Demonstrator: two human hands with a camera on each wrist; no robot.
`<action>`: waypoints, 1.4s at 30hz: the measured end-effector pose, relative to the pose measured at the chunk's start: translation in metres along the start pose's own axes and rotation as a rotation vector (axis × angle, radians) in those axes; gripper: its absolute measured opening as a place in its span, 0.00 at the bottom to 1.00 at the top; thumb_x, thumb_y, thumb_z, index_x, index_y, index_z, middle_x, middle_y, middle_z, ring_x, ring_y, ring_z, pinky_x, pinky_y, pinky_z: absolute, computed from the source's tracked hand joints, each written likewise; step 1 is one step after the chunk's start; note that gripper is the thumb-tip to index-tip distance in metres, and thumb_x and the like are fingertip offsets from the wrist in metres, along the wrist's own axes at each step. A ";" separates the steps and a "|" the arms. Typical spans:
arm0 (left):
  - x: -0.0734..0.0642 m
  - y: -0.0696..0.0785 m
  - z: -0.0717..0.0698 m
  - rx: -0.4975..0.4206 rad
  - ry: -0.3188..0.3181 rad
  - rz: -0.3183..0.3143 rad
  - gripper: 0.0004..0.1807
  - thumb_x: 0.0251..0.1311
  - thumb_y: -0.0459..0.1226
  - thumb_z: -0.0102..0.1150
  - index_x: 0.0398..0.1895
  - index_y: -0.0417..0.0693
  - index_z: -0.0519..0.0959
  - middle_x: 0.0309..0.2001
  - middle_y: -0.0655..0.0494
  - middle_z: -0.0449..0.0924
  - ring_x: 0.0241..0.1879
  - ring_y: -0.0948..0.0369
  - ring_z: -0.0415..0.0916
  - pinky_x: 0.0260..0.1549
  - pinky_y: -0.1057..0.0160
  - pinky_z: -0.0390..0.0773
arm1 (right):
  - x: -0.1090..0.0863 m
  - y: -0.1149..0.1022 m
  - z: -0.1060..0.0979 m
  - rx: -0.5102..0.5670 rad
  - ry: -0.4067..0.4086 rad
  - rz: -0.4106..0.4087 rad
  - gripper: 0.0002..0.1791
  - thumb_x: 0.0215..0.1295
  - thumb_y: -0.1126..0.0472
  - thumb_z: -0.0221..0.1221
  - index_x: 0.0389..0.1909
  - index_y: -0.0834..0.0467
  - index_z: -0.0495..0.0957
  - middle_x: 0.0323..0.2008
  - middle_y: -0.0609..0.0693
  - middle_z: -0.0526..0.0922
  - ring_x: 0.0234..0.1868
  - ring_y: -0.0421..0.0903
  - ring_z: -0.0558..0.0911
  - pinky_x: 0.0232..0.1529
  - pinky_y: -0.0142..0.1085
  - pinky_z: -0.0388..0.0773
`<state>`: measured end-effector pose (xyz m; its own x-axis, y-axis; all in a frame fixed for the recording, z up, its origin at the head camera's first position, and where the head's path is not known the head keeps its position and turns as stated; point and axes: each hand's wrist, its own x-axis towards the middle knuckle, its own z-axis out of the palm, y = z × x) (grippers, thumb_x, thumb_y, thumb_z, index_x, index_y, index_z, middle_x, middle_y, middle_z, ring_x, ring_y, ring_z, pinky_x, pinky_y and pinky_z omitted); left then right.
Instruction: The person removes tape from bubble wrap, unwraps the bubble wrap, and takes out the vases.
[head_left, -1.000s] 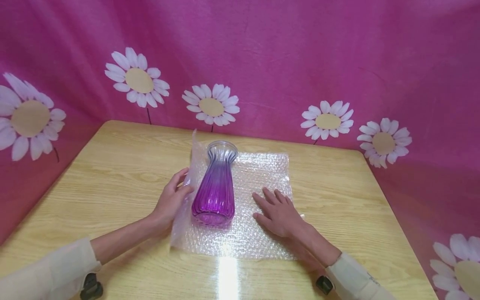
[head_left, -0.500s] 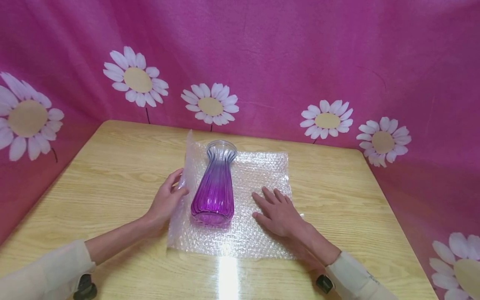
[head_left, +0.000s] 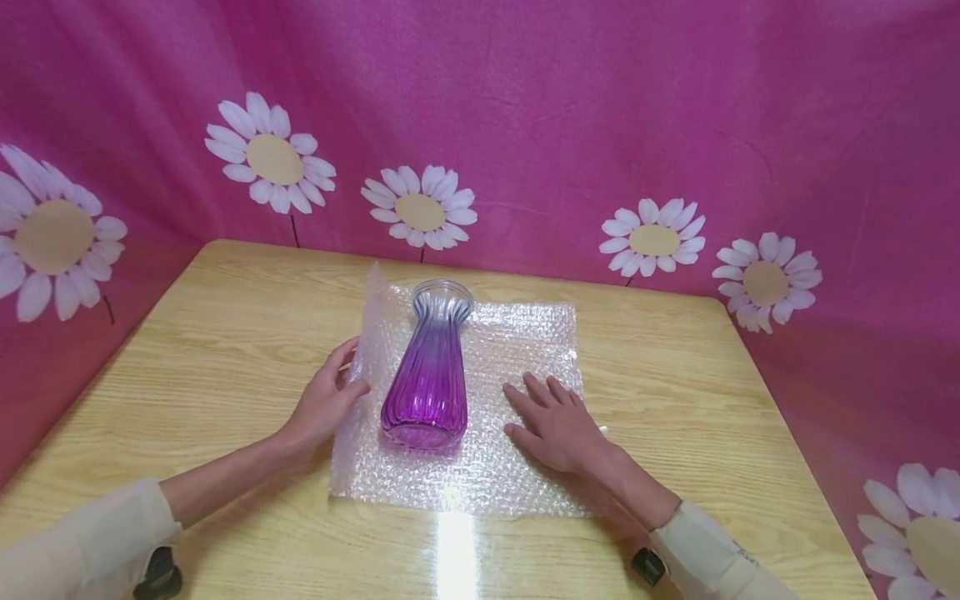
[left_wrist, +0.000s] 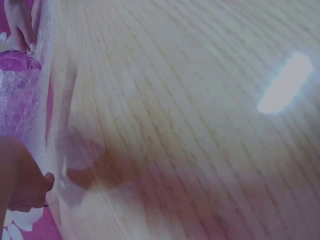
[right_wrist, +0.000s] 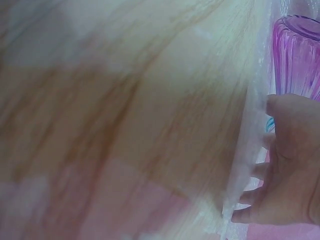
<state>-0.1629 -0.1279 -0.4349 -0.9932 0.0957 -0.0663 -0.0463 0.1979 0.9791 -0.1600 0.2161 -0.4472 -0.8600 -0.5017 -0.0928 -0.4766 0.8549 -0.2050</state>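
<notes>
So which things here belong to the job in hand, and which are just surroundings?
In the job:
ribbed, see-through purple vase, lying on its side
rectangular clear plastic bubble wrap, held by the left hand, right hand resting on it

Just surroundings:
pale wood-grain table
magenta cloth backdrop with white daisies

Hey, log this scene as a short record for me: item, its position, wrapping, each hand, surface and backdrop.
Item: ribbed glass vase, purple fading toward a clear rim
Position: on its side, base toward the person
Wrapping: bubble wrap under the vase, left edge raised
Left hand: pinches the raised edge
Right hand: spread on the wrap, right of the vase
Surface: wood-grain table
Backdrop: pink cloth with white daisies
</notes>
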 end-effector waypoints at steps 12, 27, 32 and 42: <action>0.003 -0.014 -0.008 0.338 -0.006 0.160 0.40 0.63 0.26 0.49 0.76 0.28 0.45 0.72 0.27 0.52 0.72 0.36 0.50 0.72 0.41 0.48 | 0.000 0.001 0.000 -0.001 -0.010 0.009 0.35 0.76 0.41 0.45 0.78 0.51 0.56 0.76 0.63 0.53 0.73 0.71 0.51 0.69 0.67 0.50; 0.001 -0.019 -0.022 0.432 -0.063 0.225 0.42 0.62 0.25 0.49 0.76 0.28 0.42 0.76 0.30 0.40 0.75 0.37 0.38 0.72 0.40 0.40 | 0.000 -0.001 -0.001 0.004 -0.004 0.011 0.35 0.76 0.42 0.46 0.78 0.52 0.57 0.76 0.63 0.54 0.73 0.71 0.51 0.68 0.68 0.51; 0.002 -0.017 -0.027 0.498 -0.111 0.233 0.44 0.61 0.27 0.52 0.76 0.26 0.41 0.76 0.28 0.38 0.75 0.35 0.36 0.72 0.38 0.39 | 0.000 -0.001 -0.001 -0.001 -0.003 0.011 0.35 0.76 0.42 0.46 0.78 0.52 0.57 0.76 0.63 0.54 0.73 0.71 0.52 0.68 0.68 0.51; 0.005 -0.019 -0.034 0.706 -0.099 0.232 0.52 0.53 0.31 0.59 0.76 0.28 0.40 0.76 0.27 0.37 0.74 0.35 0.37 0.71 0.37 0.40 | 0.000 0.000 0.000 0.002 -0.012 0.008 0.35 0.76 0.42 0.46 0.78 0.52 0.56 0.76 0.63 0.53 0.74 0.70 0.50 0.69 0.67 0.50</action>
<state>-0.1711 -0.1642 -0.4473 -0.9532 0.2923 0.0773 0.2761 0.7376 0.6162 -0.1600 0.2160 -0.4470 -0.8615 -0.4966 -0.1060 -0.4695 0.8585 -0.2064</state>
